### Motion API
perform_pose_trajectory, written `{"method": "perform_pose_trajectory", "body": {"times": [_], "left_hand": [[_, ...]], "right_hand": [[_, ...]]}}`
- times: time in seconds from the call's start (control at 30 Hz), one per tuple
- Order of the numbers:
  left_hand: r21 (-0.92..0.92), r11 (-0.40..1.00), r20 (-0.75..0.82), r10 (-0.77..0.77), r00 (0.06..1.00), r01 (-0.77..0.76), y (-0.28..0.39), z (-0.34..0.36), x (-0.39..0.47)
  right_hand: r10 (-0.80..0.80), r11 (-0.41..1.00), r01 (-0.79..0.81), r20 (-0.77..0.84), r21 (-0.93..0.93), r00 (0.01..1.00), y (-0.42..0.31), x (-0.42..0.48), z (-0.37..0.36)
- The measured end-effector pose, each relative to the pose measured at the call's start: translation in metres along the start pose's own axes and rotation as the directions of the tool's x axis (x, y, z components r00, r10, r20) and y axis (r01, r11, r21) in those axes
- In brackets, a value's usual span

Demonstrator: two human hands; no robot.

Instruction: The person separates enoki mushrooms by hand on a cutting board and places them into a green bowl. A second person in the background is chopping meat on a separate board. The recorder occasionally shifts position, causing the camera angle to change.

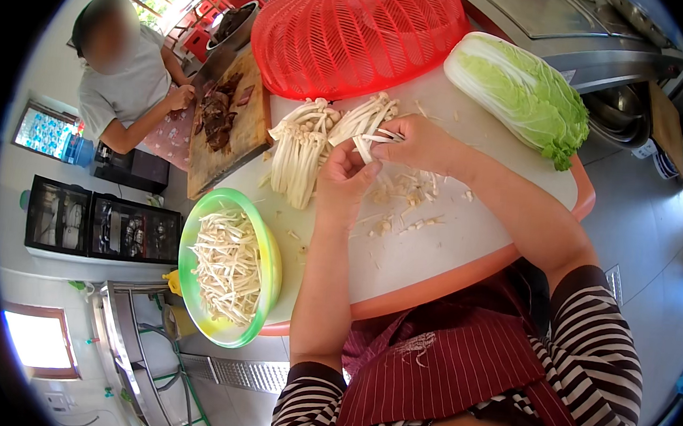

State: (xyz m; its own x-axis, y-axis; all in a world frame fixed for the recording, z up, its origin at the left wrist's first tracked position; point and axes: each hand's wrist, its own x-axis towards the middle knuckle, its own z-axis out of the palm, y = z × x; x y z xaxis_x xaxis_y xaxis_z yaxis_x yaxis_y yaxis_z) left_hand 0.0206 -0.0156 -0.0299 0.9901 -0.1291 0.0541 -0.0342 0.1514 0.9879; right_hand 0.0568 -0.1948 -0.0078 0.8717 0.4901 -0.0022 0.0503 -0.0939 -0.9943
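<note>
Both hands meet over the white table, each closed on thin white enoki mushrooms. My left hand pinches the stems between thumb and fingers. On the other side of the same strands, my right hand holds them by its fingertips. Just left of my hands lie larger enoki bunches, and another bunch lies behind them. Trimmed bits and stem ends are scattered below my right hand. A green and yellow bowl at the table's left edge holds separated enoki strands.
A red mesh food cover stands at the back, with a napa cabbage to its right. At the left, a person stands by a wooden cutting board bearing dark meat. The table has an orange rim.
</note>
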Motion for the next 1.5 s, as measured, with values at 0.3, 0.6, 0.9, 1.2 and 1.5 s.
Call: {"method": "perform_pose_trajectory", "body": {"times": [0.3, 0.6, 0.9, 1.2, 1.5], "left_hand": [[-0.081, 0.995, 0.019, -0.056, 0.998, 0.057, 0.006, 0.000, -0.004], [0.093, 0.995, -0.025, -0.024, 0.999, 0.026, 0.004, 0.002, -0.003], [0.254, 0.967, -0.058, -0.010, 0.998, 0.024, 0.009, 0.005, -0.005], [0.279, 0.960, -0.003, 0.003, 1.000, -0.002, 0.004, 0.004, -0.004], [-0.155, 0.982, -0.059, -0.117, 0.991, 0.107, 0.007, 0.001, -0.004]], "right_hand": [[0.093, 0.982, -0.113, -0.128, -0.154, 0.987, 0.002, 0.008, -0.009], [0.015, 1.000, -0.015, 0.015, -0.028, 1.000, 0.007, 0.004, -0.004], [0.039, 0.996, -0.041, 0.035, 0.076, 0.999, 0.003, 0.002, -0.003], [0.005, 1.000, -0.004, 0.044, -0.028, 0.999, 0.004, 0.001, -0.004], [0.154, 0.981, -0.158, 0.041, 0.116, 0.987, 0.009, 0.008, -0.009]]}}
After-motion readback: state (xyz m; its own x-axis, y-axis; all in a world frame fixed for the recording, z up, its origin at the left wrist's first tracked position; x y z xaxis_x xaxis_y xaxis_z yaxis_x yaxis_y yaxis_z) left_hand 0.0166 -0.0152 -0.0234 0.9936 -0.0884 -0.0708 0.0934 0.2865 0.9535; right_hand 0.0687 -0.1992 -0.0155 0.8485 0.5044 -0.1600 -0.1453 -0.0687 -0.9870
